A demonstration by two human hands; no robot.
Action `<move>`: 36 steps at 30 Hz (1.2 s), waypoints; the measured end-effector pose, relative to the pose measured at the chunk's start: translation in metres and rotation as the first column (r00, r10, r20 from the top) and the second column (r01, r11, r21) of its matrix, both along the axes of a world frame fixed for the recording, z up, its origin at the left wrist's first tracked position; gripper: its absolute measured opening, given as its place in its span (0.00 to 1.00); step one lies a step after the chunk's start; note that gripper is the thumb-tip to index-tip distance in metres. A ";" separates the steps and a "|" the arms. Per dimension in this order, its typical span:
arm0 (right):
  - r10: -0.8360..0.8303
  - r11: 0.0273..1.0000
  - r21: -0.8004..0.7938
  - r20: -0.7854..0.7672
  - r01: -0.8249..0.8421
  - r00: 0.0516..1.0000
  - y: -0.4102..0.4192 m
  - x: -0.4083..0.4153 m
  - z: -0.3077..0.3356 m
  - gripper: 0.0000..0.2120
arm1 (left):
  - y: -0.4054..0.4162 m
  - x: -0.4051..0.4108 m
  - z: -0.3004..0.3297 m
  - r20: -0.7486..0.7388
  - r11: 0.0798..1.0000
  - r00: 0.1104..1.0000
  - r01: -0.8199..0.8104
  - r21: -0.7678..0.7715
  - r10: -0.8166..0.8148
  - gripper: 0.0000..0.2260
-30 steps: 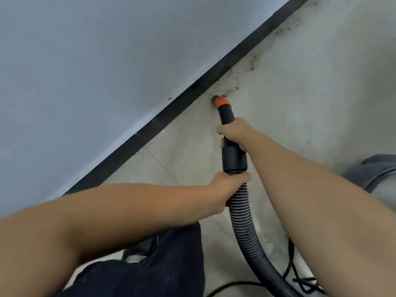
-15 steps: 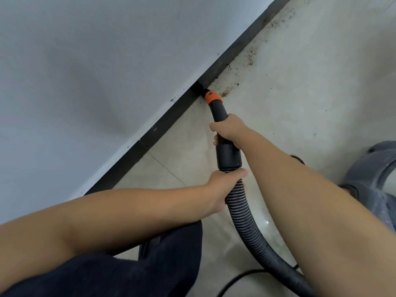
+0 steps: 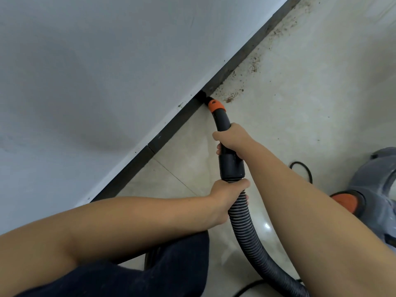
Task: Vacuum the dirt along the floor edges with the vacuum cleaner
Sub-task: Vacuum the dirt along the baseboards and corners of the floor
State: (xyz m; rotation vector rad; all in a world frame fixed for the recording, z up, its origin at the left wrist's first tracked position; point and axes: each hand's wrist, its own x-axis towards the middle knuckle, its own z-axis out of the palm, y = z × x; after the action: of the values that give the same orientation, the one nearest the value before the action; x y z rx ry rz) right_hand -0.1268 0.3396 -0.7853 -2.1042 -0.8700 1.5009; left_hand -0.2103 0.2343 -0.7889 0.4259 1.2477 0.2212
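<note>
A black vacuum nozzle [image 3: 221,120] with an orange collar [image 3: 216,105] has its tip against the dark baseboard [image 3: 171,129] where wall meets floor. My right hand [image 3: 232,137] grips the black handle tube just behind the collar. My left hand [image 3: 227,196] grips the ribbed grey hose [image 3: 248,232] right below the black cuff. Brown dirt specks [image 3: 232,97] lie on the pale floor just right of the nozzle, and more dirt [image 3: 278,31] trails along the baseboard toward the top right.
The grey vacuum body [image 3: 377,189] with an orange part sits at the right edge, with a black cable [image 3: 300,166] looped beside it. A white wall [image 3: 96,71] fills the left. My dark trouser leg [image 3: 150,275] is at the bottom.
The nozzle tip has moved left from the open floor to the baseboard. Both hands kept their grip and the view shifted, bringing the vacuum body further in at the right.
</note>
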 end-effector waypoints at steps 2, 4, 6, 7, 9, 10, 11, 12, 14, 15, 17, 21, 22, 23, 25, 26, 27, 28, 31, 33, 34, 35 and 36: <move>-0.008 1.000 0.002 0.016 0.008 1.000 0.007 0.004 0.002 0.12 | 0.009 0.003 0.001 0.018 1.000 1.000 0.007 -0.001 -0.007 0.07; -0.024 1.000 -0.002 0.021 0.024 0.999 0.011 0.009 0.005 0.12 | 0.015 0.006 0.001 0.028 1.000 0.999 0.019 0.003 -0.019 0.08; -0.047 0.999 -0.008 0.031 0.047 0.998 0.010 0.015 0.006 0.12 | 0.016 0.010 0.000 0.026 0.999 0.999 0.048 0.013 -0.048 0.07; -0.064 0.998 -0.012 0.036 0.065 0.997 0.008 0.019 0.007 0.12 | 0.015 0.013 0.000 0.020 0.998 0.998 0.065 0.016 -0.065 0.06; -0.101 0.995 -0.023 0.036 0.102 0.994 0.000 0.030 0.007 0.12 | 0.010 0.020 0.000 0.012 0.995 0.995 0.101 0.019 -0.102 0.06; -0.118 0.993 -0.027 0.032 0.118 0.993 -0.004 0.036 0.008 0.12 | 0.006 0.024 0.000 0.012 0.993 0.993 0.117 0.020 -0.117 0.05; -0.132 0.991 -0.030 0.027 0.133 0.991 -0.008 0.041 0.009 0.12 | 0.004 0.029 0.001 0.015 0.992 0.992 0.128 0.020 -0.128 0.05; -0.144 0.989 -0.032 0.026 0.145 0.989 -0.010 0.046 0.009 0.12 | 0.003 0.032 0.001 0.020 0.991 0.991 0.136 0.020 -0.136 0.05; -0.163 0.986 -0.035 0.026 0.164 0.986 -0.011 0.053 0.009 0.12 | 0.002 0.039 0.003 0.031 0.990 0.990 0.140 0.018 -0.141 0.04; -0.167 0.985 -0.034 0.024 0.168 0.986 -0.010 0.055 0.010 0.12 | 0.003 0.041 0.004 0.033 0.990 0.990 0.138 0.016 -0.138 0.04; -0.160 0.987 -0.030 0.019 0.161 0.987 -0.004 0.056 0.010 0.13 | 0.008 0.041 0.004 0.027 0.992 0.992 0.122 0.018 -0.122 0.04; -0.104 0.995 -0.009 0.017 0.104 0.994 0.016 0.041 0.008 0.12 | 0.023 0.034 0.002 -0.010 0.998 0.999 0.049 0.027 -0.049 0.05; -0.093 0.996 -0.002 0.014 0.093 0.996 0.021 0.036 0.007 0.12 | 0.026 0.030 0.002 -0.016 0.999 0.999 0.029 0.031 -0.028 0.05; -0.082 0.997 0.005 0.010 0.082 0.997 0.025 0.031 0.006 0.13 | 0.030 0.027 0.002 -0.018 0.999 1.000 0.010 0.033 -0.009 0.05; -0.064 0.998 0.015 0.008 0.063 0.998 0.030 0.025 0.004 0.13 | 0.034 0.024 0.001 -0.017 0.999 1.000 -0.016 0.030 0.016 0.04; -0.061 0.998 0.016 0.008 0.061 0.998 0.030 0.024 0.003 0.14 | 0.033 0.023 0.001 -0.018 0.999 1.000 -0.014 0.030 0.014 0.04; -0.061 0.998 0.014 0.006 0.061 0.998 0.028 0.025 0.004 0.13 | 0.032 0.024 0.001 -0.021 0.999 1.000 -0.001 0.032 0.002 0.04; -0.061 0.998 0.007 0.003 0.061 0.998 0.026 0.027 0.004 0.13 | 0.029 0.025 0.001 -0.026 0.999 1.000 0.017 0.033 -0.017 0.05; -0.078 0.997 -0.014 0.004 0.078 0.997 0.011 0.040 0.005 0.12 | 0.017 0.034 0.001 -0.037 0.997 0.996 0.079 0.024 -0.078 0.05; -0.121 0.992 -0.017 0.010 0.121 0.993 0.000 0.052 0.005 0.12 | 0.011 0.041 0.000 -0.032 0.993 0.993 0.116 0.016 -0.115 0.05; -0.155 0.988 -0.016 0.009 0.156 0.988 -0.004 0.058 0.005 0.12 | 0.009 0.044 0.001 -0.025 0.991 0.991 0.132 0.016 -0.132 0.05; -0.192 0.981 -0.015 0.007 0.192 0.981 -0.007 0.064 0.005 0.12 | 0.010 0.048 0.001 -0.017 0.989 0.989 0.146 0.021 -0.146 0.05; -0.224 0.975 -0.014 0.006 0.224 0.975 -0.007 0.069 0.005 0.12 | 0.011 0.051 0.002 -0.013 0.987 0.988 0.155 0.027 -0.155 0.04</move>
State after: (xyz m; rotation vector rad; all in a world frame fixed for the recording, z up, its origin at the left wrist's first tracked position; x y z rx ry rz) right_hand -0.0576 0.3324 -0.7800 -2.1362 -0.6005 1.3893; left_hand -0.1596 0.2454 -0.7868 0.5469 1.2169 0.1041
